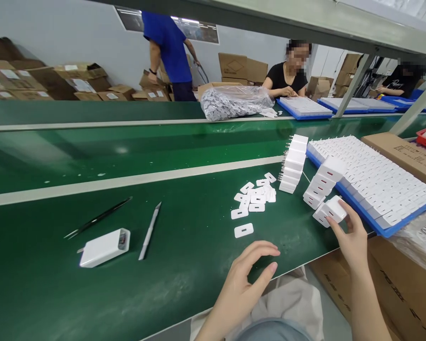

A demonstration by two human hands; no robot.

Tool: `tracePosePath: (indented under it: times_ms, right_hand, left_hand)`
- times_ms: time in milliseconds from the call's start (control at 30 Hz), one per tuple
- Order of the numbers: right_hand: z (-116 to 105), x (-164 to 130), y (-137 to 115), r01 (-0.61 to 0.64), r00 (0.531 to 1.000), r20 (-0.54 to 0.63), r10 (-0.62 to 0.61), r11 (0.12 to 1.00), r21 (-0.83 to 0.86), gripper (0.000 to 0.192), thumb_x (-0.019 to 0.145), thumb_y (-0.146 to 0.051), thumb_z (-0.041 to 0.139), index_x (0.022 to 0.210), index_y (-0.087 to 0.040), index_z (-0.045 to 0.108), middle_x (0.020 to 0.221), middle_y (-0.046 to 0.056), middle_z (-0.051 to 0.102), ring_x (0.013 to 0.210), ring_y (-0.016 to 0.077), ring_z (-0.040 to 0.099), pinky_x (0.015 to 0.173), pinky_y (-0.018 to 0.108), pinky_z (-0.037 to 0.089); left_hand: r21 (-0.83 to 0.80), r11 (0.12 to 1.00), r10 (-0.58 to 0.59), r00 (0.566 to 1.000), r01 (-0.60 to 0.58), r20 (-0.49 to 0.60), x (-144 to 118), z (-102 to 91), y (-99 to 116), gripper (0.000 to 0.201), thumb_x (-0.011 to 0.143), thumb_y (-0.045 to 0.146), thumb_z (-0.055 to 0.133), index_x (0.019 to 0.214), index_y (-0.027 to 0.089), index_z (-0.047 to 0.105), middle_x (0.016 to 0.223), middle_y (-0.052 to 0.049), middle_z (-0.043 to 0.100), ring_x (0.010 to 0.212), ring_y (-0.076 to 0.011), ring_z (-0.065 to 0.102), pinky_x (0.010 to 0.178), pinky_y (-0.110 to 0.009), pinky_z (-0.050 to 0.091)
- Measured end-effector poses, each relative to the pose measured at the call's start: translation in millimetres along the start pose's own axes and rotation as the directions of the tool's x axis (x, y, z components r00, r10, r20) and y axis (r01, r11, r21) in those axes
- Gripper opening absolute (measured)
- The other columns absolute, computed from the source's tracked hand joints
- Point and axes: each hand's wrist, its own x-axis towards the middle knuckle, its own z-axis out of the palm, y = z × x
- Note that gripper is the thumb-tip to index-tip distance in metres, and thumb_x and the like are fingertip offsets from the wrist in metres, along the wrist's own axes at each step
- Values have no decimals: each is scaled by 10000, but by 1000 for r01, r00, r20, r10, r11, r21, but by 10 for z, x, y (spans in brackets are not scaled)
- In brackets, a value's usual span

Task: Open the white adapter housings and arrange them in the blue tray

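My left hand (246,277) hovers near the table's front edge, fingers curved and apart, holding nothing. With thumb and fingers, my right hand (351,232) grips a white charger (331,210) at the near end of a group of white chargers (324,180) with dark port slots. Another row of white chargers (294,163) stands behind, metal prongs facing left. Between the hands and that row lies a loose pile of white slotted plates (257,196), with a single plate (244,230) nearer me. To the left, one white charger (104,248) lies on its side, its dark end visible.
Black tweezers (97,219) and a slim pen-like tool (150,232) lie at left. A blue tray (386,229) full of chargers sits at right, beside a cardboard box (404,154). Across the green conveyor (135,147), a person (287,76) works by a bag of parts (230,102).
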Motion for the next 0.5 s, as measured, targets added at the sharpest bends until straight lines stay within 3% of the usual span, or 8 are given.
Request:
tracePosePath:
  times_ms: [133,233,500]
  right_hand:
    - [39,-5,-2,-1,1000,15,2,1000,-24,568,797,-494,726,1302,-266,599,1364,95,592,1251,305,557,1077,508,448]
    - [32,21,25,-11,997,80,17,997,-71,720,744,-523,759,1380,-289,517,1443,91,528,1303,327,517,1100,525,418]
    - [47,54,147,-88,995,31,96,977,-197,957,625,-635,782,1449,-291,438,1477,117,482,1194,390,586,1009,578,474]
  left_hand:
    - [-22,1000,-1,1000,1,8,-11,23,2,169,943,335,541,990,299,699,1134,-49,687,1063,-221,672,916,-334,537]
    - [-37,999,5,1000,-5,-10,-46,-22,-18,164,941,324,543,998,295,694,1133,-45,684,1061,-212,668,925,-336,529]
    - [-62,998,-22,983,10,-181,-185,-311,-74,163,941,342,556,997,274,693,1116,-51,685,1069,-206,659,897,-311,543]
